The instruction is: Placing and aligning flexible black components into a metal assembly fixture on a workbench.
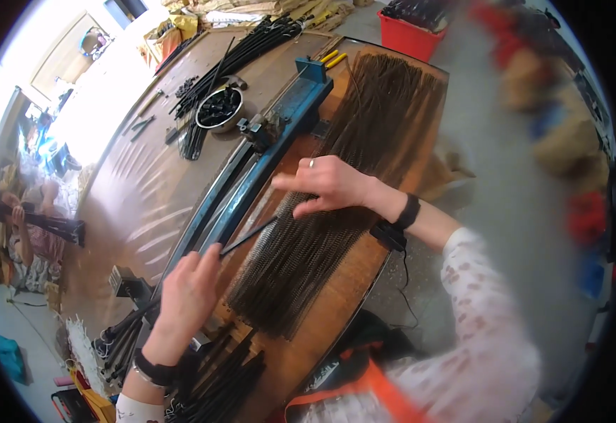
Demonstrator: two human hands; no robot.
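Note:
A thin black rod (250,236) slants up and to the right from my left hand (186,295), whose fingers are closed round its near end. My right hand (332,185) hovers past the rod's far end, index finger stretched out and thumb apart, with nothing visible in it. Under that hand lies a wide spread of long, thin dark coils that look like springs (290,271). Beside the coils runs a long blue metal rail fixture (251,190), with a small metal clamp block (258,134) on it.
A white bowl of small black parts (220,109) stands left of the rail, near bundled black rods (251,60). More black rods (216,384) lie near my left wrist. Yellow-handled pliers (332,58) sit at the far end. A red bin (412,35) stands beyond. Another person's hand (19,217) holds black rods.

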